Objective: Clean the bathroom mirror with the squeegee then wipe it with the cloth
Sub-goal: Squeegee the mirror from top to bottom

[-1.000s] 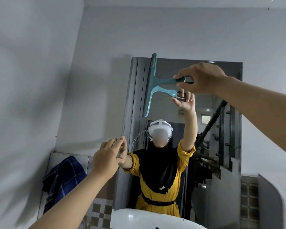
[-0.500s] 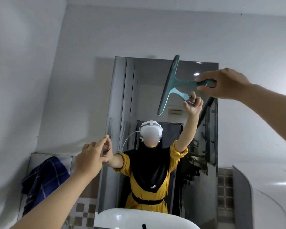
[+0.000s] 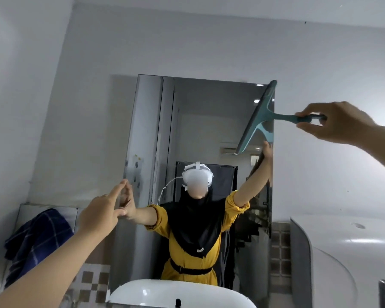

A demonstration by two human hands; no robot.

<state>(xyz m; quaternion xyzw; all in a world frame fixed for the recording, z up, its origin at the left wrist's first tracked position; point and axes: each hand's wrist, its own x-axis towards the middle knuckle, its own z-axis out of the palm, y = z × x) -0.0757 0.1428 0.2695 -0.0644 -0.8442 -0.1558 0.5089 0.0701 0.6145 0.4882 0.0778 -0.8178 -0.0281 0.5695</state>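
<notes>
A tall frameless mirror (image 3: 209,121) hangs on the grey wall. My right hand (image 3: 336,123) grips the handle of a teal squeegee (image 3: 257,117), whose blade lies tilted against the mirror's upper right corner, along its right edge. My left hand (image 3: 100,216) is open with fingers spread, its fingertips resting at the mirror's lower left edge. A dark blue checked cloth (image 3: 35,238) is draped over a ledge at the lower left. The mirror reflects a person in a yellow top with both arms raised.
A white sink (image 3: 142,294) sits below the mirror. A white curved appliance (image 3: 347,252) stands at the lower right. Brown-and-white checked tiles (image 3: 91,283) run along the wall beneath the mirror. A side wall closes in on the left.
My right hand has swept the squeegee from the mirror's upper left across to its upper right corner. The view has shifted left. My left hand stays at the mirror's left edge.
</notes>
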